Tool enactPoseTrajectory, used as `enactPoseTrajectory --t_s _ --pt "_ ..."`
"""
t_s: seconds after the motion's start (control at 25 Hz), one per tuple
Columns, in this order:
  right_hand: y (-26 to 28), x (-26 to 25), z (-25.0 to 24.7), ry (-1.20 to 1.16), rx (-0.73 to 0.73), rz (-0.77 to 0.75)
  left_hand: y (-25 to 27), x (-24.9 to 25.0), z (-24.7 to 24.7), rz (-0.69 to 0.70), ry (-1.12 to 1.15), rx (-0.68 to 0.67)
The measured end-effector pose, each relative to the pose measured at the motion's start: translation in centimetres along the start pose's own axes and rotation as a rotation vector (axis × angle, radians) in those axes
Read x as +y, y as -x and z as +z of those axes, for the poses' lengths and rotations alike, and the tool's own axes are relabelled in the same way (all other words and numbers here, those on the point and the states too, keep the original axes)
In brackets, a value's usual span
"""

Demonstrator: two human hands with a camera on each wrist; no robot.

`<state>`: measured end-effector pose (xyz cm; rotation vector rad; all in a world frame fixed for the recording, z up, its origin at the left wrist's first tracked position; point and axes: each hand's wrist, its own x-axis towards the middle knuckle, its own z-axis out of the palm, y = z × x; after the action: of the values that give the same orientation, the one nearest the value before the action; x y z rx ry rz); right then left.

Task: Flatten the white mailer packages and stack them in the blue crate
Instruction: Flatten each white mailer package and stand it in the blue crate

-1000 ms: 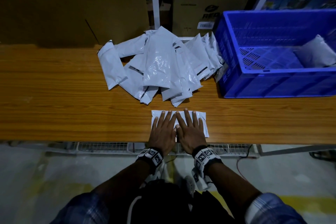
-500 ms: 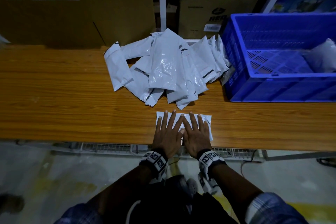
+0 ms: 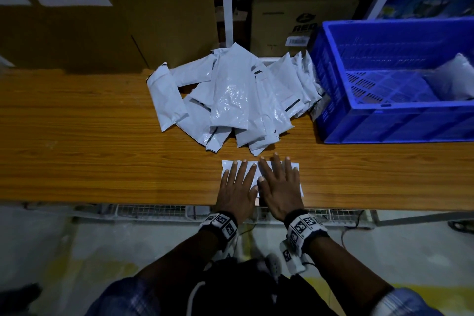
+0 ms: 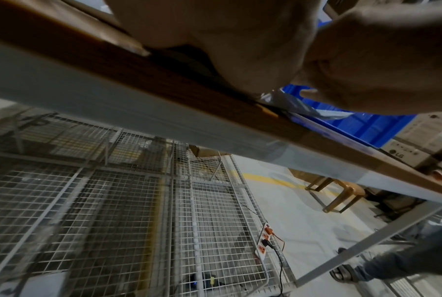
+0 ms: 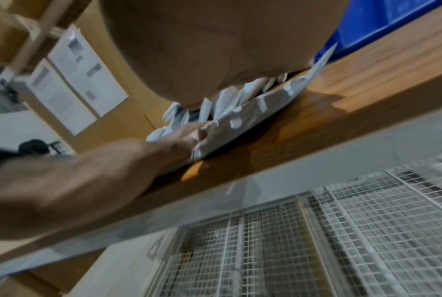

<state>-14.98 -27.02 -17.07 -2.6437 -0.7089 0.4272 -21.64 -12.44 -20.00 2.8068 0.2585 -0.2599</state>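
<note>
Your left hand and right hand still flat, fingers spread, pressing white mailer at table's front edge; right hand now slightly farther forward. Mailer pile behind; blue crate back right. Bare tabletop left.

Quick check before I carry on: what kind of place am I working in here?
Most likely a warehouse or parcel packing area. A pile of white mailer packages lies on a long wooden bench beside a blue crate, with cardboard boxes on shelving behind and wire mesh racking under the bench.
</note>
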Motion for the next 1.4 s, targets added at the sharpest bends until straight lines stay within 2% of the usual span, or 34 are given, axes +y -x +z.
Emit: enactPoseTrajectory --t_s 0.12,0.32,0.52,0.64,0.8,0.96,1.12,1.4 --pt "0.0 0.3 1.4 0.025 -0.036 0.031 -0.1 -0.1 -0.2 -0.002 0.030 -0.014" --pt "0.1 0.6 2.5 0.140 -0.005 0.045 -0.2 -0.4 -0.2 0.015 0.027 -0.033" --pt "-0.3 0.8 2.2 0.199 -0.062 0.026 0.3 0.5 -0.3 0.064 -0.077 0.093" --pt "-0.5 1.1 1.9 0.149 -0.112 0.014 0.8 0.8 -0.1 0.044 -0.082 0.102" --pt "-0.7 1.3 0.3 0.024 -0.175 -0.007 0.5 0.4 0.4 0.005 -0.017 0.025" --pt "0.3 1.6 0.1 0.060 -0.055 -0.013 0.2 0.1 0.8 0.001 -0.014 0.033" --pt "1.1 1.7 1.9 0.117 -0.001 -0.016 0.4 0.1 1.0 0.018 -0.024 0.053" --pt "0.7 1.7 1.7 0.139 -0.037 -0.005 0.2 -0.3 0.9 0.039 -0.040 0.031"
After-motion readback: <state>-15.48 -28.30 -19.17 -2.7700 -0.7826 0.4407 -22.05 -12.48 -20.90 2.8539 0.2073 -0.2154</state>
